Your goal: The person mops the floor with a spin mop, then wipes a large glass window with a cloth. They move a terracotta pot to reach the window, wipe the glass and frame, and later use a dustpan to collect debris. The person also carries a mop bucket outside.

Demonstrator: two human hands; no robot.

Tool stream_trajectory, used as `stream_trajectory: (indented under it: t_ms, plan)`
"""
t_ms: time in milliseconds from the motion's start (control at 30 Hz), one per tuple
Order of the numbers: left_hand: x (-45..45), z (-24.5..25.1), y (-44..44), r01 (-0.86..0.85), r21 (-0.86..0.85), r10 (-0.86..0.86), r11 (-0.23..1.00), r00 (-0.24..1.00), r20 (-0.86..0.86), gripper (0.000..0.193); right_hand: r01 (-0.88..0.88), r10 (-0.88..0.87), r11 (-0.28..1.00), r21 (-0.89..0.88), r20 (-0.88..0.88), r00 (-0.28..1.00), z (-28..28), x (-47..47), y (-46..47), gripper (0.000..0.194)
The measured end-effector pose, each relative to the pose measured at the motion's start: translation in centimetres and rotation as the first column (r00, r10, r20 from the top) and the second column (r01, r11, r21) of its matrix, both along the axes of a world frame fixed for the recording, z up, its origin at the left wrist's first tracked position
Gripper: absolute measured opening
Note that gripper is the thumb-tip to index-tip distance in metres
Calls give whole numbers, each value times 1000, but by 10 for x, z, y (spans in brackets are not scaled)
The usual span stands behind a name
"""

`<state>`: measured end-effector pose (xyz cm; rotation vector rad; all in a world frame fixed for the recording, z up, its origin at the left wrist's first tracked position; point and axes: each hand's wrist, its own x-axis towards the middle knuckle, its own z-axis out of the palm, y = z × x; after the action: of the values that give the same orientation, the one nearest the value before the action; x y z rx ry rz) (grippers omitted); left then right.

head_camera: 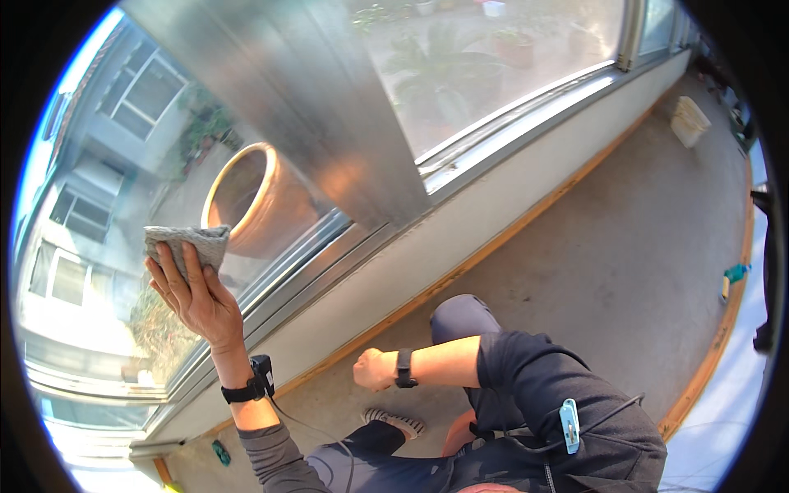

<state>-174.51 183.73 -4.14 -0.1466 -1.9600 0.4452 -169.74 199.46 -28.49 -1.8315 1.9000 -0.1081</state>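
Observation:
My left hand (200, 302) is raised to the window glass (166, 197), its fingers spread over a folded grey cloth (185, 243). The cloth lies against the pane, beside the view of a large terracotta pot (277, 203) behind the glass. My right hand (375, 370) is curled into a fist in front of my bent knee (463, 317), away from the window. Nothing shows in that fist. A black strap circles each wrist, and the left one carries a small black device (262, 373) with a cable.
A wide metal frame post (320, 123) divides the panes above a low white wall (394, 271). Wooden trim (456, 277) runs along its foot. On the concrete floor (573, 240) stand a pale bin (689, 122) and, at the far edge, a green bottle (736, 272). A green object (220, 453) lies lower left.

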Motion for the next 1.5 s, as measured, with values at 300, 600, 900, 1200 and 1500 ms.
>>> stream_trajectory:
  t_ms: [300, 600, 900, 1200, 1500]
  plan:
    - [-24, 154, -29, 156, 124, -82, 980, 883, -462, 46, -25, 24, 998, 65, 9, 1000, 9, 1, 8, 19]
    - [-42, 40, 67, 163, 52, -170, 985, 971, 169, 57, -22, 23, 996, 91, -7, 1000, 4, -8, 14, 36]
    - [46, -22, -96, -198, 392, 306, 899, 922, -237, 60, -22, 21, 999, -32, -28, 999, 7, -6, 20, 34]
    - [93, -97, -130, -200, 723, 385, 661, 918, -99, 63, -55, 54, 998, -32, -35, 998, 3, 2, 14, 34]
    - [117, -141, -119, -43, 750, 296, 660, 933, -206, 42, -54, 54, 993, 103, 2, 999, -9, 3, 5, 35]
